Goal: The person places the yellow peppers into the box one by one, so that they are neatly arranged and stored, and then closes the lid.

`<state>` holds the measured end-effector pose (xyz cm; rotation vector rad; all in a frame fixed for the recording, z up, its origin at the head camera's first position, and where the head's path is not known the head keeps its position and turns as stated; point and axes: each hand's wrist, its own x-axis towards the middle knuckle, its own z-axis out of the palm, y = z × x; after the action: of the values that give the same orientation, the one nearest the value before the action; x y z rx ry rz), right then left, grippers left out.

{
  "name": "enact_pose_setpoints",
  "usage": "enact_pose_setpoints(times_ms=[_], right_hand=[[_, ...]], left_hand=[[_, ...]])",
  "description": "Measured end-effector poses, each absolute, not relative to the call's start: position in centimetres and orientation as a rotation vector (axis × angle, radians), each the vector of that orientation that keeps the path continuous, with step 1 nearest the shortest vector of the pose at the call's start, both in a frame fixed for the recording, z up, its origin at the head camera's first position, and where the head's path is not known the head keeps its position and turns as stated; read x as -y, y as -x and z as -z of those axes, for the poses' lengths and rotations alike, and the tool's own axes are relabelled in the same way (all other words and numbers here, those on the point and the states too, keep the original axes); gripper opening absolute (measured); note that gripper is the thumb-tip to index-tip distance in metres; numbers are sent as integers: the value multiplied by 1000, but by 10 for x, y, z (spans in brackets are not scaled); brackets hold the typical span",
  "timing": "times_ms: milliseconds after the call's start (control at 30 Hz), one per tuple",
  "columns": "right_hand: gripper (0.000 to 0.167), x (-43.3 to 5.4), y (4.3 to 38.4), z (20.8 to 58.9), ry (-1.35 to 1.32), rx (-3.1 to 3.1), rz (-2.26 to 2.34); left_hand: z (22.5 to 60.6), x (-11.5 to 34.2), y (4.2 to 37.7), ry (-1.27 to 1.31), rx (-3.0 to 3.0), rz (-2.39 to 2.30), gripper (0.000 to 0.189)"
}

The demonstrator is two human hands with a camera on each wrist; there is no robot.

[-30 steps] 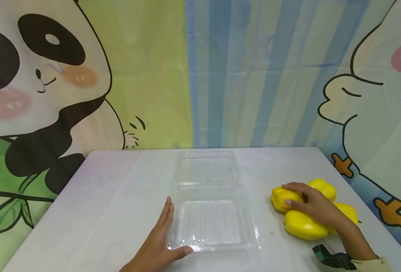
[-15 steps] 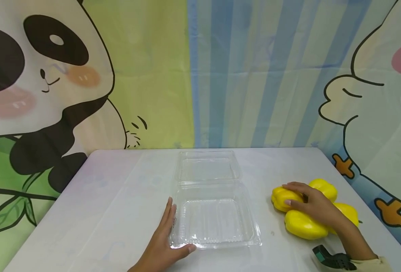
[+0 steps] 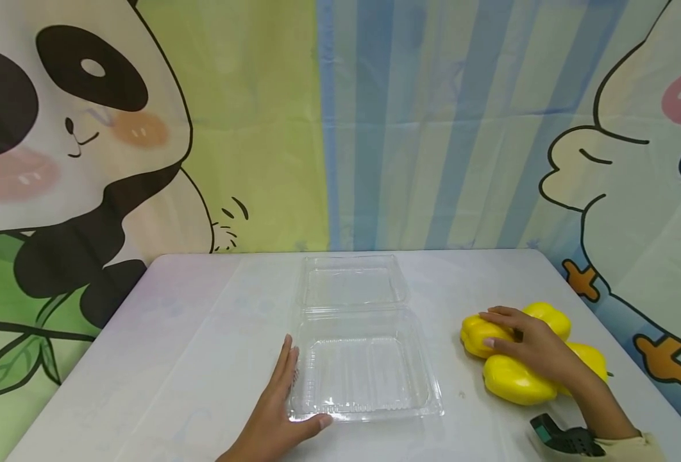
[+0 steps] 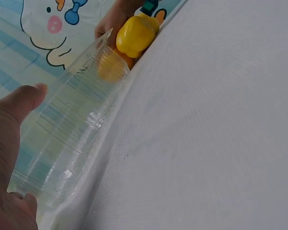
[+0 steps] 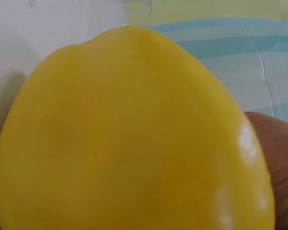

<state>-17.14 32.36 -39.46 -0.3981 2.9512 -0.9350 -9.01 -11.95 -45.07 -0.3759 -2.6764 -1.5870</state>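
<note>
Step in hand: pickup of one yellow pepper. The right hand (image 3: pixel 528 350) lies over the cluster of yellow peppers (image 3: pixel 513 382) at the right of the desk (image 3: pixel 202 333); its grip is curled onto the left pepper (image 3: pixel 479 335), which is not yet lifted. The left hand (image 3: pixel 274 410) lies flat, grip released, fingers straight along the left rim of the clear clamshell box (image 3: pixel 363 375), thumb at its near edge. The lid (image 3: pixel 352 282) lies open behind the tray. Next move, as judged: lift the pepper clear of its neighbours and carry it left into the tray while the box is steadied
</note>
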Motion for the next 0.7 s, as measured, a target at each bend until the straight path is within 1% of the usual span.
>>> enact_pose_setpoints(times_ms=[433,700], right_hand=[[61,-324,173,395,376,-3028,910],[63,-324,173,393,386,-3057,975]], left_hand=[[452,120,90,390,2665,1560,120],[451,120,90,400,2661,1562,119]])
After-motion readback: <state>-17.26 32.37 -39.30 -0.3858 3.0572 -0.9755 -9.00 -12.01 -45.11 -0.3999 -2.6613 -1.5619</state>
